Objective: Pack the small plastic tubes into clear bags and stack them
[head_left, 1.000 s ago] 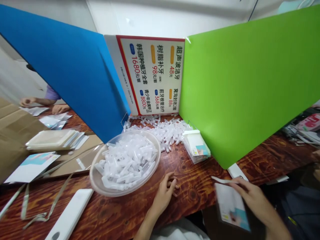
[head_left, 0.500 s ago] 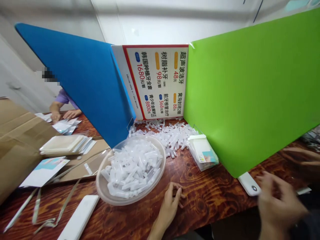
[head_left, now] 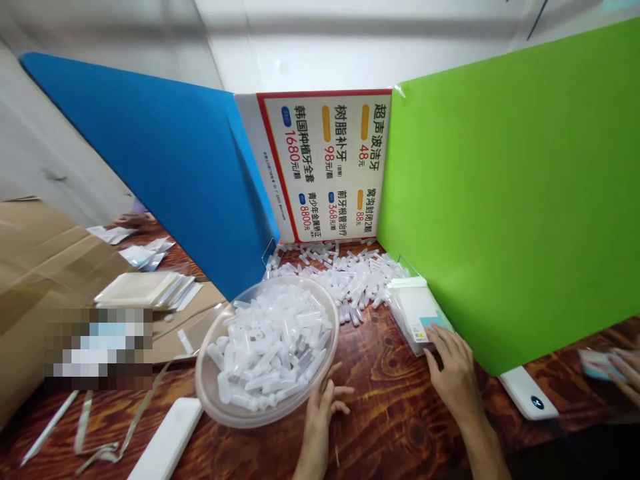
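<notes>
My left hand (head_left: 323, 417) is beside the bowl's right rim, its fingers spread and loosely curled, holding nothing. A round plastic bowl (head_left: 203, 383) tilts slightly, heaped with small translucent white tubes (head_left: 273, 347). My right hand (head_left: 453, 363) is at the near end of a stack of clear bags with white-and-teal cards (head_left: 413, 307). Its fingers lie over the top bagged card and the thumb is at the near edge, pinching it. More loose tubes (head_left: 357, 283) lie spread on the table behind the bowl and the stack.
Blue (head_left: 165, 160) and green (head_left: 505, 200) panels flank an upright price board (head_left: 325, 167). White devices lie at the left front (head_left: 167, 440) and right (head_left: 527, 393). A cardboard box (head_left: 45, 300) and a pile of envelopes (head_left: 145, 290) are at left. Another person's hand (head_left: 627, 373) is at far right, by a card.
My right hand has moved left from the right edge onto the bagged cards. My left hand has opened and come closer to the bowl. The view has shifted slightly left.
</notes>
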Tool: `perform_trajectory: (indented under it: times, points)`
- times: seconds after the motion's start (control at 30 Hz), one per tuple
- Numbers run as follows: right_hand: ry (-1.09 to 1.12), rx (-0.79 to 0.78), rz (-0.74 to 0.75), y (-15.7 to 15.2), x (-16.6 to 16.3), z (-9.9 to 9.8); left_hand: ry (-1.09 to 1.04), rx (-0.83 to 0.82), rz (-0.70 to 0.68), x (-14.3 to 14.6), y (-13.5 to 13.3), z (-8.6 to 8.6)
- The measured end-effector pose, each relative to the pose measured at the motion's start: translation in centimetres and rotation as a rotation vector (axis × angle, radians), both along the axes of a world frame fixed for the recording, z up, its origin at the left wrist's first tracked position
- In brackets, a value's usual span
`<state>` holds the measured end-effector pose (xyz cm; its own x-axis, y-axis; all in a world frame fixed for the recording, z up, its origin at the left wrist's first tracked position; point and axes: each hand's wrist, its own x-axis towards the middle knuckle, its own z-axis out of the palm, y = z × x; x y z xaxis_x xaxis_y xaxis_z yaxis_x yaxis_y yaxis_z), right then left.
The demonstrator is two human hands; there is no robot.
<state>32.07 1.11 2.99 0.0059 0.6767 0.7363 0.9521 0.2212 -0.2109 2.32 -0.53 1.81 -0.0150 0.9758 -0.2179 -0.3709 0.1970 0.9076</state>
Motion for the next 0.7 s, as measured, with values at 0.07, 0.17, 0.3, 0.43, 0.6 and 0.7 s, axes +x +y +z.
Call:
perform_trajectory:
  times: [0.07, 0.17, 0.3, 0.43, 0.6, 0.7]
  points:
    - [-0.022, 0.022, 0.008, -0.1, -0.1, 0.3, 0.031, -0.026, 0.008, 0.1, 0.1, -0.1]
    - [0.015, 0.110, 0.023, -0.7, -1.2, 1.3, 0.026, -0.087, -0.049, 0.4, 0.8, -0.2]
    - [0.061, 0.137, 0.116, -2.3, -5.3, 1.7, -0.080, -0.168, -0.277, 1.7, 2.2, 0.0]
    - [0.143, 0.058, 0.303, -3.4, -9.9, 0.4, -0.105, -0.189, -0.390, 3.5, 3.8, -0.3]
    - [0.268, -0.261, 0.586, -3.4, -11.5, -0.4, 0.386, -0.048, -0.356, 2.6, 4.5, -1.7]
    - [0.401, -0.354, 0.451, -0.9, -10.8, 0.0, 0.469, 0.021, -0.409, 0.4, 3.3, -1.6]
